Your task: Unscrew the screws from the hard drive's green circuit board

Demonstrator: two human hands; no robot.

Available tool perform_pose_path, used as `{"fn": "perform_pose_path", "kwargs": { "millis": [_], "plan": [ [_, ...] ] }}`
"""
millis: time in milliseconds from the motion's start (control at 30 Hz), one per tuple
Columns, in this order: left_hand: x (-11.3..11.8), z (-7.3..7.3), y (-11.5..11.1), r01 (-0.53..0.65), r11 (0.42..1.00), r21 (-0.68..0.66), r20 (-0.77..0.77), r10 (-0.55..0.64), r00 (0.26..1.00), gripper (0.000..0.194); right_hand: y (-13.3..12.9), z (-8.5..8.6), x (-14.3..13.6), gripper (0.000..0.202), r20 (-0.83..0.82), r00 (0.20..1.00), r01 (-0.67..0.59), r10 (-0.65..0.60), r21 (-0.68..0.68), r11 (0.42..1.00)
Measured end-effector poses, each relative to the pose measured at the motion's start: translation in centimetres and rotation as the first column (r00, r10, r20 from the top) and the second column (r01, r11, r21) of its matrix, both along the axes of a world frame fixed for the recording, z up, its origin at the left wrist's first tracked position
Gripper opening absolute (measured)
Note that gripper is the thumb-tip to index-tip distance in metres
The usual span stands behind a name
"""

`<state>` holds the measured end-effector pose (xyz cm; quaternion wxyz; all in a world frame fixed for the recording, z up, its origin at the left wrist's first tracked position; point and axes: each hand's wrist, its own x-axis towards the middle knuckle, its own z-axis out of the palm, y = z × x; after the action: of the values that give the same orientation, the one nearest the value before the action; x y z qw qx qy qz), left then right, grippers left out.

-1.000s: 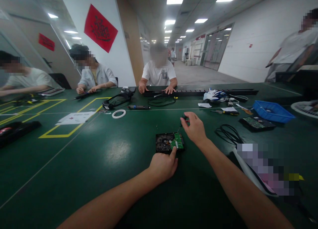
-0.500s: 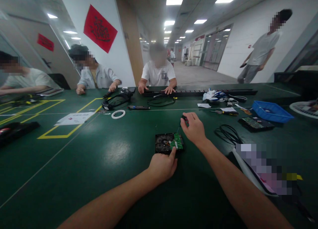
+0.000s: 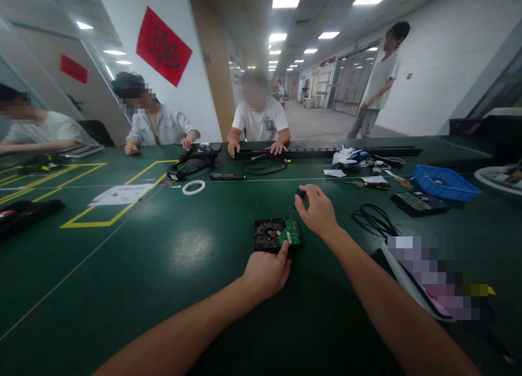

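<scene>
A hard drive (image 3: 266, 236) lies on the green table with its green circuit board (image 3: 290, 229) facing up. My left hand (image 3: 266, 274) is at its near edge, the index fingertip pressed on the board and the other fingers curled; the contact under the palm is hidden. In my right hand (image 3: 318, 211) a thin screwdriver (image 3: 300, 193) is pinched by its dark handle. Its shaft points down at the board's far right part, and the tip is too small to make out.
To the right are a coiled black cable (image 3: 373, 219), a second hard drive (image 3: 421, 202), a blue tray (image 3: 444, 185) and pliers (image 3: 369, 185). A white ring (image 3: 193, 187) lies left of the drive. People sit across the table; another person (image 3: 377, 82) stands behind at right.
The person at the back right has moved left. My right hand has shifted very slightly left with the screwdriver; my left hand and the hard drive are still.
</scene>
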<state>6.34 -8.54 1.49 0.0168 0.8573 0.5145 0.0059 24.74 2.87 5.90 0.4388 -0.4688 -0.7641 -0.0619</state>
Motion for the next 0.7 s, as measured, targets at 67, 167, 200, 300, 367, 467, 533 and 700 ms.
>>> {"fn": "perform_pose_path", "kwargs": {
  "millis": [67,167,200,300,367,467,533,700],
  "plan": [
    [0.01,-0.06,-0.02,0.005,1.000,0.006,0.003,-0.005,1.000,0.058,-0.10,0.08,-0.01,0.028,0.005,1.000,-0.002,0.002,0.001,1.000],
    [0.02,-0.13,-0.08,0.006,1.000,0.015,0.005,-0.007,1.000,0.057,-0.10,0.08,0.02,0.029,0.013,1.000,0.000,0.000,0.004,1.000],
    [0.02,-0.14,-0.09,0.006,1.000,0.016,0.004,-0.006,1.000,0.057,-0.06,0.04,0.04,0.029,0.012,1.000,0.001,-0.001,0.006,1.000],
    [0.02,-0.12,-0.09,0.008,1.000,0.012,0.000,-0.008,1.000,0.057,0.14,-0.14,0.07,0.027,-0.006,1.000,-0.005,0.005,0.002,1.000],
    [0.02,-0.10,-0.07,0.008,1.000,0.010,0.001,-0.008,1.000,0.058,0.30,-0.26,0.06,0.026,-0.027,1.000,-0.011,0.011,-0.009,1.000],
    [0.03,-0.06,-0.03,0.007,1.000,0.005,0.004,-0.007,1.000,0.058,0.44,-0.37,0.02,0.024,-0.045,0.999,-0.004,0.003,-0.024,1.000],
    [0.03,-0.04,-0.03,0.006,1.000,0.004,0.003,-0.006,1.000,0.058,0.43,-0.34,0.01,0.025,-0.040,0.999,0.007,-0.008,-0.024,1.000],
    [-0.05,0.00,-0.06,0.005,1.000,0.013,0.002,-0.005,1.000,0.058,0.07,0.01,-0.03,0.027,-0.014,1.000,0.002,-0.003,-0.005,1.000]
  ]
}}
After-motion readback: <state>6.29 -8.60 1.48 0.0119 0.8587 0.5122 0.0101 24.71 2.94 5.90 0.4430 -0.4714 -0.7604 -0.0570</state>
